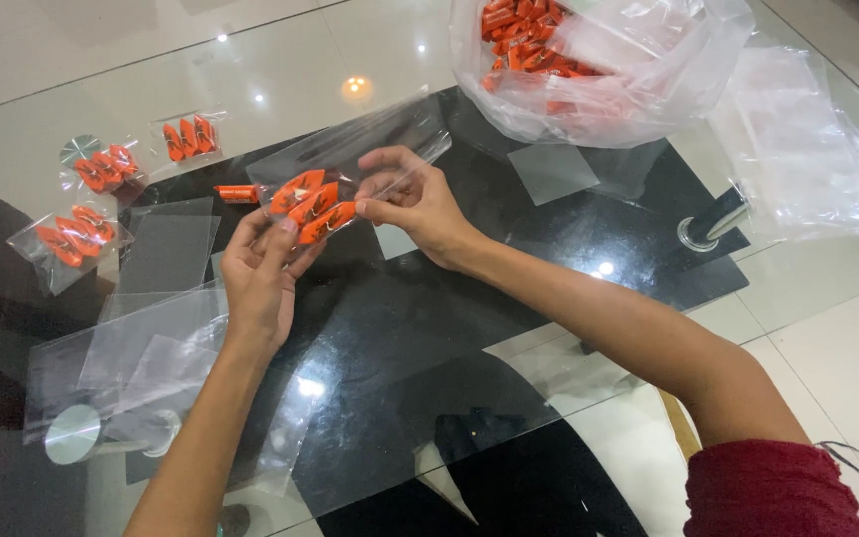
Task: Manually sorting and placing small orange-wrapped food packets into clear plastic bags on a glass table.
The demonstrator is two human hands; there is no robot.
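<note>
**Holding orange sachets at the mouth of a clear sleeve**

Lying around on the glass tabletop point(370, 60) — three filled packets point(101, 167) at the far left, a single orange sachet point(237, 193) just beside the left hand, flat empty sleeves point(166, 249) stacked near the left wrist. Sitting farther back, a big clear bag point(599, 70) full of orange sachets, and a pile of clear plastic point(797, 149) to its right. Nothing blocking the hands.

Pinching three orange sachets point(312, 206) with the left hand point(260, 273), fingers point(285, 234) closed around their lower ends. Gripping the clear sleeve point(360, 149) with the right hand point(420, 204) — thumb and fingertips pressed together on its edge, sachets lying between both hands, raised above the tabletop.
</note>
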